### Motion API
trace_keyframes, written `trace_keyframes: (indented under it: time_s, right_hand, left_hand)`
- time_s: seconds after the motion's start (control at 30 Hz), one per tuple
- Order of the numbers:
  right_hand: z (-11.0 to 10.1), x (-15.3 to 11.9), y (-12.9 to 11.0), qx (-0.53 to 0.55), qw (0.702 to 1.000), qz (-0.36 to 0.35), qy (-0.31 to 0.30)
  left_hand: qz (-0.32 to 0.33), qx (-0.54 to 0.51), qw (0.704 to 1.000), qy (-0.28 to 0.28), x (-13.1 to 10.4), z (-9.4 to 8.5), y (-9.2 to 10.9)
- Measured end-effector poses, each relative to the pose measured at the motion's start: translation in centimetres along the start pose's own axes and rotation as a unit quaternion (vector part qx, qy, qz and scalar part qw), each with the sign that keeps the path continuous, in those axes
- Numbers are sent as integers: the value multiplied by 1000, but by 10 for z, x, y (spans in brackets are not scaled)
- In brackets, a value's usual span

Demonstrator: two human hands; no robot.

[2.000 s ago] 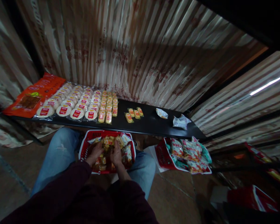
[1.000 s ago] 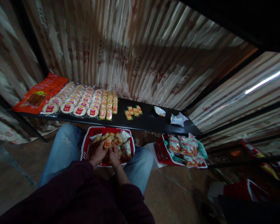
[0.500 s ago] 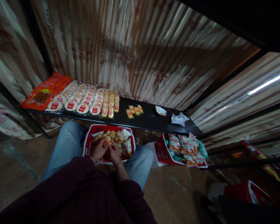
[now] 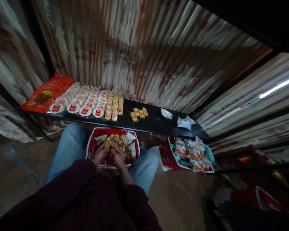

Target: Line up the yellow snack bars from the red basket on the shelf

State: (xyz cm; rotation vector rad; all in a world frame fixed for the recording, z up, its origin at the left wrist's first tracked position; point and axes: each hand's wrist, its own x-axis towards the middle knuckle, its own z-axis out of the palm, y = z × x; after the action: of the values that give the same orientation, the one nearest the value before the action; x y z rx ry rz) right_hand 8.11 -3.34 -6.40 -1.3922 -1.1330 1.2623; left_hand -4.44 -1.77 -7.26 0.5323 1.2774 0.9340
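The left hand (image 4: pixel 99 155) and right hand (image 4: pixel 118 157) sit slightly apart among yellow packets (image 4: pixel 123 140) in the near red basket (image 4: pixel 101 132); their grip cannot be told in this gloom; shiny wrappers could let 1 slip; hard squeezing could crush it.

1. Dim overall; the near sleeves (image 4: pixel 69 186) sink almost to black.
2. A white streak (image 4: pixel 278 86) glares at the right.
3. Broad shadow darkens the far curtain (image 4: pixel 195 64).
4. Packets (image 4: pixel 115 138) look soft, their print smeared.
5. Wide-angle distortion tilts posts (image 4: pixel 38 37) towards the edges.
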Motion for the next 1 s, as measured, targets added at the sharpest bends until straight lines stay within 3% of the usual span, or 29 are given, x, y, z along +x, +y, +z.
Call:
trace_keyframes:
  time_s: [0.1, 0.43, 0.6, 0.9, 1.0]
  right_hand:
    - [0, 0, -1, 37, 998, 46, -10]
    - [0, -1, -1, 138, 988, 64, -29]
    - [2, 1, 4, 168, 982, 89, -9]
    - [5, 1, 8, 128, 987, 95, 30]
    - [3, 2, 10, 74, 995, 62, 28]
  left_hand:
    - [-35, -13, 999, 14, 3, -6, 0]
    - [-74, -59, 995, -17, 0, -11, 4]
    - [-91, -100, 990, -33, -5, -12, 9]
    - [-61, -44, 992, -100, -11, -14, 11]
    - [-50, -32, 992, -112, -12, -14, 11]
